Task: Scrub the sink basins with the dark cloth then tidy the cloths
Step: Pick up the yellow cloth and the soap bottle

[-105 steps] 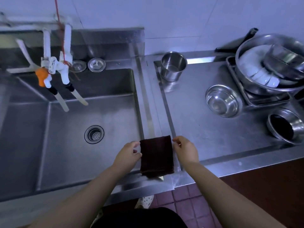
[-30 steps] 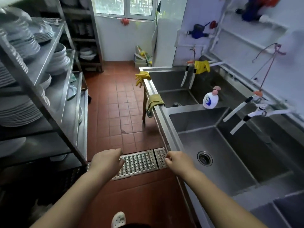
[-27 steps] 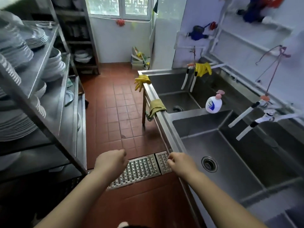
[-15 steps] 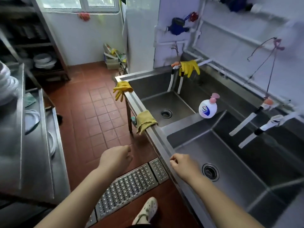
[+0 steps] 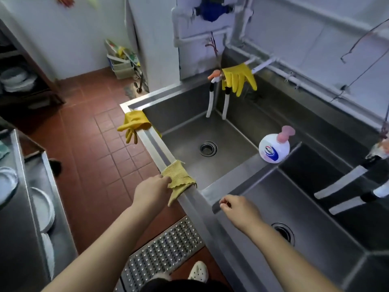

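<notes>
Cloth (image 5: 177, 177), yellow, draped over front rim (image 5: 155, 144) of far basin (image 5: 195, 131), near divider between basins; one part lies on the rim top, a corner hangs down the outer face toward the floor. Dark cloth not in view.

Left hand (image 5: 152, 190) at cloth's outer edge, fingertips touching or pinching the fabric; full grasp not confirmed, contact point hidden behind knuckles. Right hand (image 5: 239, 209) above near basin (image 5: 305, 218), just past the divider, fingers loosely curled, holding nothing.

Handling, as judged: thin, soft, light, no stiffness; likely damp, so may cling to steel and drag rather than lift clean. No breakage risk. Hanging corner will swing and unfold once lifted. Frayed, uneven edge visible on rim side.

Grip advice: pinch two adjacent corners, or gather the middle fold on top of the rim; avoid pulling by the hanging corner alone, since the rest may slide off into the basin. Second hand useful for squaring and folding.

Nearby: gloves, one on far rim (image 5: 132, 125), one over taps (image 5: 239, 79); soap bottle (image 5: 273, 149) on divider.
</notes>
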